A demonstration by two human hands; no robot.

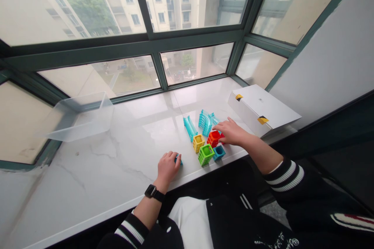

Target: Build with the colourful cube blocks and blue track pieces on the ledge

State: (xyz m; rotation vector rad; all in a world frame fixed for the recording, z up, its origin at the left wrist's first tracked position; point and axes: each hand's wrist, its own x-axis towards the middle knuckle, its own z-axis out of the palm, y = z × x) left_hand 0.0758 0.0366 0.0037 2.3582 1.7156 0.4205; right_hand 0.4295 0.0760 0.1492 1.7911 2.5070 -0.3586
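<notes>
My left hand [168,168] rests on the white marble-look sill with its fingers closed round a small blue block [179,160], mostly covered by them. Over at the cluster of toy pieces, my right hand [232,132] has thumb and fingers round a red block [214,139]; a darker red piece shows partly beneath the hand. A yellow block [198,143], a green block [206,155] and a blue open-topped block [219,153] stand close by. Behind them lie a straight clear-blue track piece [190,128] and a curved one [206,121], with another partly hidden by my right fingers.
A clear plastic bin [84,118] stands at the left by the window. At the right, a white box [264,107] with yellow-and-black tape sits against the wall. Green window frames [157,70] bound the sill [122,151] at the back; its front edge is close to my body.
</notes>
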